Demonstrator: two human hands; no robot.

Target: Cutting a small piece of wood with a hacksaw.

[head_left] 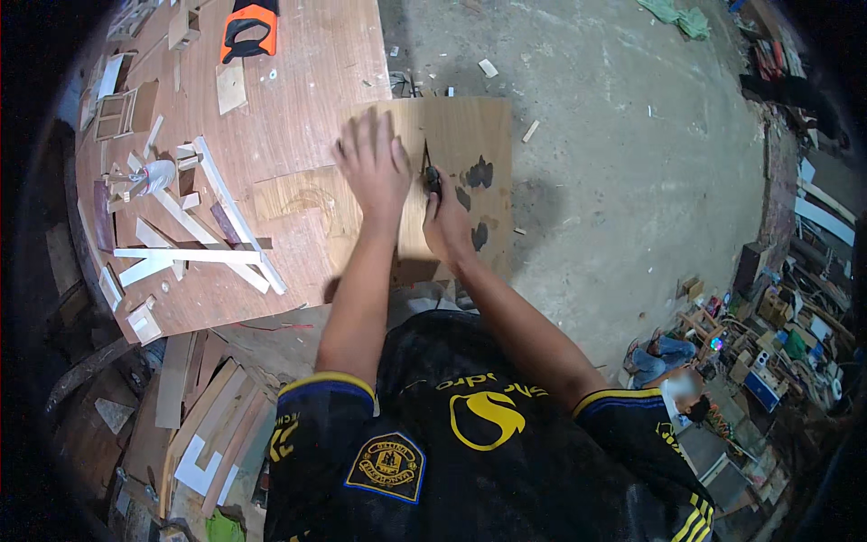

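Note:
A wooden board (488,122) with dark patches juts past the table's right edge. My left hand (375,172) is laid over its left part, fingers stretched and a little apart, slightly blurred. Close by on the right, my right hand (449,226) is closed round a small hand tool (433,181) with a black grip. A thin dark line, either its blade or a slit, runs away from the grip along the board; I cannot tell which. The fingers partly cover the tool, so its kind does not show.
On the table (307,81) lie an orange-handled saw (250,34), pale wood strips (217,203) and a thin wood piece (231,87). Planks (212,434) lean below the table at left. A person (668,361) sits among clutter at lower right. Scraps dot the concrete floor (632,199).

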